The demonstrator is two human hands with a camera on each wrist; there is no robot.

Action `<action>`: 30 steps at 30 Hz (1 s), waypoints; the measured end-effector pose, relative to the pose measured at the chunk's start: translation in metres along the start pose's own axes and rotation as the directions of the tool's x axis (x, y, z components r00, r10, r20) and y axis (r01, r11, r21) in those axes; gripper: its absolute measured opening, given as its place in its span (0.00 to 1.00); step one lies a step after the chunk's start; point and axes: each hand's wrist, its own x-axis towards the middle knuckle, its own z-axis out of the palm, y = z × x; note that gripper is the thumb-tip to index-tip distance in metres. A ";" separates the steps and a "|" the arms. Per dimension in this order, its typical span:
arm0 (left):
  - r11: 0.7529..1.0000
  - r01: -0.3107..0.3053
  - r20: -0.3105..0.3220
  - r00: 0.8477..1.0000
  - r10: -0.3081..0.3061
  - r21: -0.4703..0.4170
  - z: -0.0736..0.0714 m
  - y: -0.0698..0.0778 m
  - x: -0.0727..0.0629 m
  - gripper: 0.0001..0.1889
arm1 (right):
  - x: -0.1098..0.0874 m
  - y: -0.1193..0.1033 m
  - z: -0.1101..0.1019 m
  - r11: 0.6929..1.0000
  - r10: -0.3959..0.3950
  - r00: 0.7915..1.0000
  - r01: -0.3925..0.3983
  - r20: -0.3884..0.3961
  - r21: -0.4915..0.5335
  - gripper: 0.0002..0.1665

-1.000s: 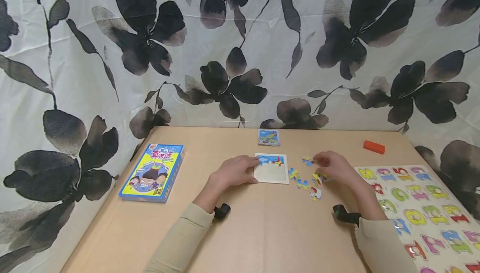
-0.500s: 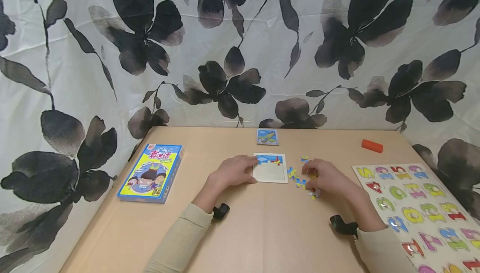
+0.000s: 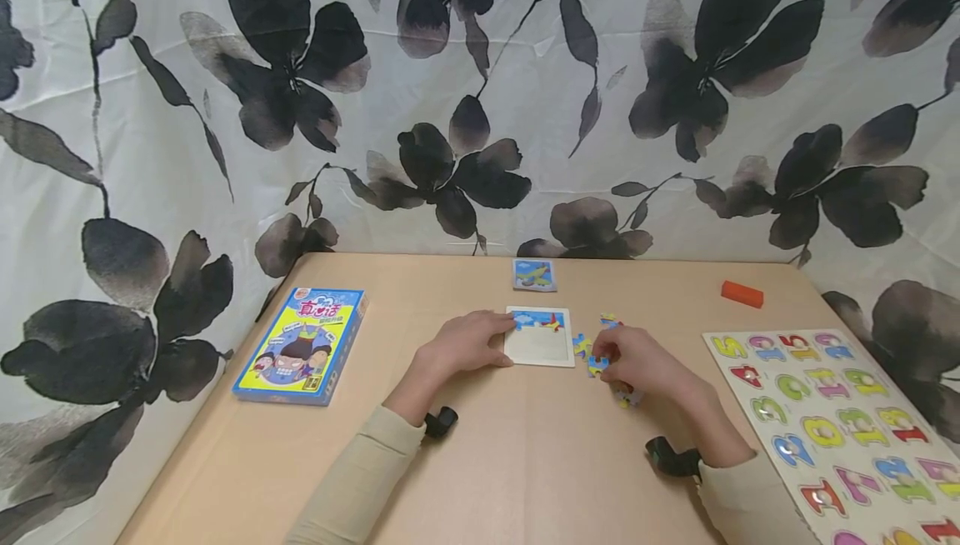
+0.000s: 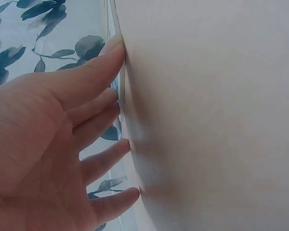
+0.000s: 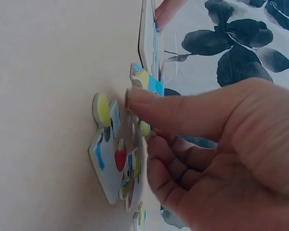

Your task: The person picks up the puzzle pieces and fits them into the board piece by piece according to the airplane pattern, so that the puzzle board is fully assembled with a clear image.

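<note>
In the head view a small jigsaw tray (image 3: 540, 350) lies mid-table, its top strip filled with a blue picture and its lower part pale. My left hand (image 3: 468, 341) rests at the tray's left edge, thumb and fingers extended against it. Just right of the tray, my right hand (image 3: 647, 359) is over loose jigsaw pieces (image 3: 582, 346), with thumb and index pinching at a blue and yellow jigsaw piece (image 5: 148, 83). The thumb hides part of this contact in the right wrist view. More pieces (image 5: 108, 159) lie overlapped beneath the curled fingers.
A small picture card (image 3: 535, 275) with a yellow plane lies behind the tray. To the left is a blue and yellow box (image 3: 302, 345). On the right are an orange block (image 3: 742, 294) and a large sheet of colourful letter-like shapes (image 3: 832, 412). Floral cloth (image 3: 450, 112) hangs behind the table.
My right hand has moved left and down from the right side of the loose pieces to those near the tray, its fingertips drawing closer together. The left hand holds still at the tray.
</note>
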 end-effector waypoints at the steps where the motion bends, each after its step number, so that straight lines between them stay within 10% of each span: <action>1: 1.000 0.001 -0.001 1.000 -0.001 -0.001 0.000 0.000 0.000 0.36 | 0.000 0.000 0.000 1.000 -0.006 1.000 0.006 -0.007 0.013 0.09; 11: 1.000 0.002 -0.010 1.000 -0.002 -0.006 0.002 -0.005 -0.001 0.36 | 0.020 -0.021 0.007 0.986 -0.139 0.977 0.151 -0.164 0.064 0.04; 30: 1.000 -0.004 -0.012 1.000 0.004 0.010 0.003 -0.004 0.001 0.36 | 0.067 -0.053 0.050 0.989 -0.015 0.979 0.044 -0.202 0.140 0.03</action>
